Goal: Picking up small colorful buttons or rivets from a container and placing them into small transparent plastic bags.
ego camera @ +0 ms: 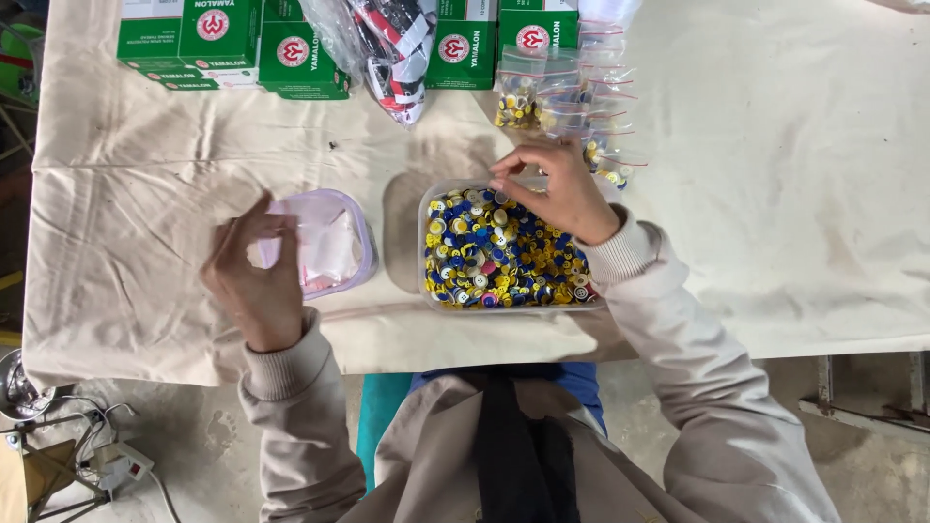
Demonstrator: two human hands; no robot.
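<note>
The buttons (504,254) in the clear plastic tub (423,242) at the centre of the frame look small, hard and slick, so I judge each one light and apt to slip; a fingertip pinch across the rim of a single button should hold it best, while the tub itself would want a grip on its stiff walls. They are a loose heap of blue, yellow and white, with a few red ones. The right hand (557,189) hovers over the upper edge of the tub, fingers curled inward with the tips close together; whether a button sits between them I cannot tell.

The left hand (254,281), at centre left, has its thumb and fingers closed on a small clear bag (325,247) that lies over a pale lilac container (366,254). That film looks thin, limp and crinkly, best taken by its open lip.

Filled zip bags (567,102) lie at upper centre on the cloth-covered desk (775,194), beside green boxes (223,44).
</note>
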